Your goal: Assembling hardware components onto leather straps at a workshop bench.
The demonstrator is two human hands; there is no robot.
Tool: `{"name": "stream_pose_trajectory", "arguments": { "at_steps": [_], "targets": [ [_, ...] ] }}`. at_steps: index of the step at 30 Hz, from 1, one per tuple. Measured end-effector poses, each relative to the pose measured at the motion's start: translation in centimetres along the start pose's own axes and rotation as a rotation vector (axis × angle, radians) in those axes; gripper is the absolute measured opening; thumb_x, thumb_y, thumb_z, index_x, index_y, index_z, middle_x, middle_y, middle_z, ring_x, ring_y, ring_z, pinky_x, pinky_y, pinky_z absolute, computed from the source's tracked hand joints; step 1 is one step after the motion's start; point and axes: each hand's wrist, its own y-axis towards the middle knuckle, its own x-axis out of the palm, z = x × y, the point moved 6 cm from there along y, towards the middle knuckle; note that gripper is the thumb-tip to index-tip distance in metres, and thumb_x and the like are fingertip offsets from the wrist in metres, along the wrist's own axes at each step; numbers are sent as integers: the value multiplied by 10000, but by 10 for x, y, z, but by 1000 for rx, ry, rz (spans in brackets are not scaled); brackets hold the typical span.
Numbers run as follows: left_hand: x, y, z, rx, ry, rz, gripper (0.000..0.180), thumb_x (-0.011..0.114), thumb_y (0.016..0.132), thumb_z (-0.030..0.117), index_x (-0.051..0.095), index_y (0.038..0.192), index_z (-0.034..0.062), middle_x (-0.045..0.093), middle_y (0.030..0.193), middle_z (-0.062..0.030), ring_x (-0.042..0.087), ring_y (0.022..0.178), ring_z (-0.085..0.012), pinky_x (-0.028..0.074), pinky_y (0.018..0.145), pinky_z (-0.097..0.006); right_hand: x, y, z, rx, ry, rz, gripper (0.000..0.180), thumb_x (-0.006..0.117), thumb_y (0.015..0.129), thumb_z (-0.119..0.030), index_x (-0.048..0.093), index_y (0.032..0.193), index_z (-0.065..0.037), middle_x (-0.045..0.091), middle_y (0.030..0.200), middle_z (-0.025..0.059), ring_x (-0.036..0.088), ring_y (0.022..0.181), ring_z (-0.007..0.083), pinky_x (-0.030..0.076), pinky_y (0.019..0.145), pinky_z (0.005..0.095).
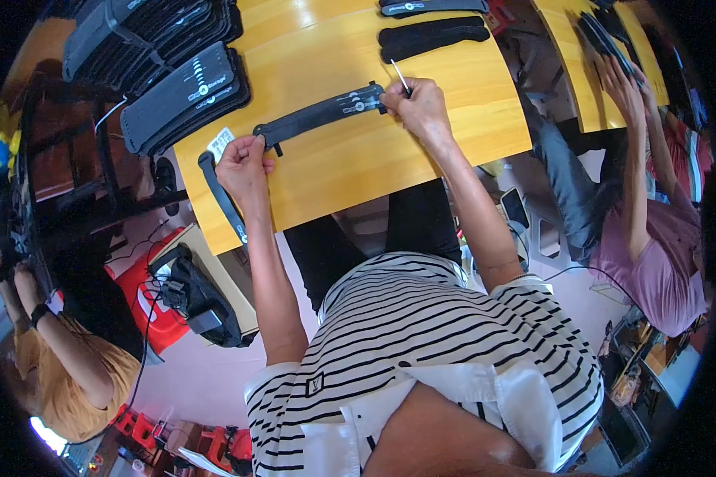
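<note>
A long black fabric strap (pixel 318 118) with pale print near its right end stretches across the yellow wooden table (pixel 350 171). My left hand (pixel 245 168) pinches its left end, fingers closed. At the other end, my right hand (pixel 422 110) grips the strap between thumb and fingers. A thin, light-coloured rod with a dark base (pixel 400 75) sticks up from that same hand; its kind is not clear. Short dark tabs show at both strap ends. Beside my left hand lie a white printed label (pixel 222 140) and another dark strap (pixel 224 200) along the table's left edge.
Stacks of black straps (pixel 184 91) stand at the upper left, a banded bundle (pixel 139 40) behind them. More black straps (pixel 433 37) lie at the far right of the table. Co-workers sit on the left (pixel 71 366) and right (pixel 648 254). A black bag (pixel 215 306) rests below left.
</note>
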Motion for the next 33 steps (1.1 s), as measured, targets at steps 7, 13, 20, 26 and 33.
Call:
{"name": "stream_pose_trajectory", "arguments": {
  "at_steps": [7,13,20,26,33],
  "targets": [
    [0,-1,2,49,6,4,67,652,782,27,602,784,-17,580,591,-31,505,423,-70,391,390,-187,-1,-2,1,25,3,-2,101,680,705,-109,627,672,-30,586,528,50,552,471,111,436,472,264],
    [3,-1,0,45,-25,5,64,650,782,25,604,790,-19,582,594,-34,511,424,-72,386,385,-189,0,0,4,26,7,9,114,680,708,-115,620,658,-32,584,525,48,549,468,112,436,476,268],
    [3,-2,4,56,42,20,63,650,777,18,595,777,-13,567,584,-26,504,419,-75,395,380,-193,3,4,7,1,-48,21,144,694,690,-158,629,648,-37,596,544,66,566,484,151,452,512,295],
    [6,-3,7,48,52,34,62,647,775,14,591,766,-12,557,574,-29,497,416,-75,398,377,-198,2,6,10,-9,-98,54,133,693,677,-163,630,645,-51,609,575,94,600,548,207,473,572,328],
    [4,0,2,100,86,43,68,642,777,22,588,762,-17,559,575,-35,497,420,-76,400,378,-200,3,4,3,-116,-131,88,148,654,730,-110,591,629,-21,551,504,38,505,445,90,397,446,253]
  ]
}}
